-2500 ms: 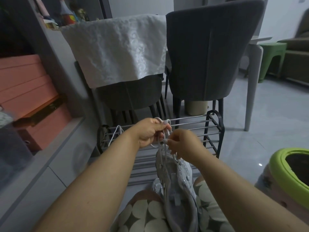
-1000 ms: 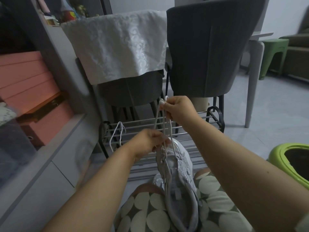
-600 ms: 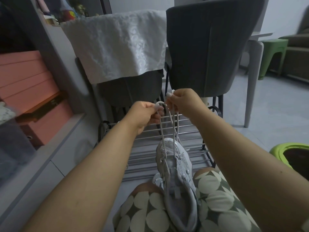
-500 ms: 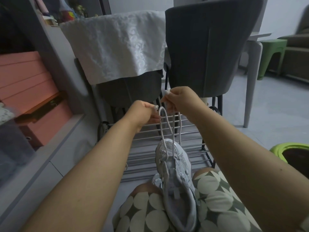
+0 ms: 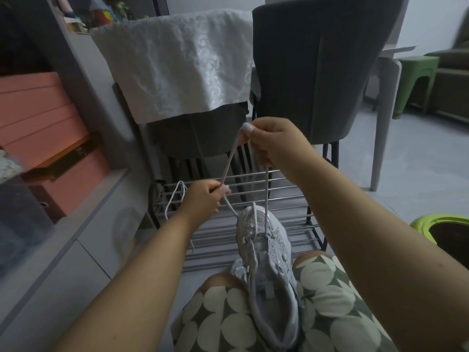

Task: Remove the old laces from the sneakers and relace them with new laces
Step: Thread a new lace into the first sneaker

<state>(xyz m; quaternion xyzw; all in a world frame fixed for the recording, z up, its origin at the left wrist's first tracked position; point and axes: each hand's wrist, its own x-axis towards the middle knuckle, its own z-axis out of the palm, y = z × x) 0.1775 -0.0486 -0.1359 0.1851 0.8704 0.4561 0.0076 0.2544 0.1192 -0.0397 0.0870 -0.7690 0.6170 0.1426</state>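
A pale grey mesh sneaker (image 5: 266, 252) lies between my knees, toe pointing away. A white lace (image 5: 266, 189) runs up from its lowest eyelets. My right hand (image 5: 271, 143) is raised above the shoe and pinches both lace strands near their ends. My left hand (image 5: 203, 199) sits lower, to the left of the toe, and pinches one strand partway down. Another loose white lace (image 5: 175, 196) hangs over the left end of the wire shoe rack (image 5: 286, 224).
Two grey chairs (image 5: 312, 72) stand behind the rack, one draped with a white cloth (image 5: 177, 62). Pink boxes (image 5: 38, 128) fill a shelf unit at left. A green-rimmed bin (image 5: 431, 224) sits on the floor at right.
My left hand has slid down the lace from beside my right hand to near the toe. My right hand stays high, keeping the strands taut.
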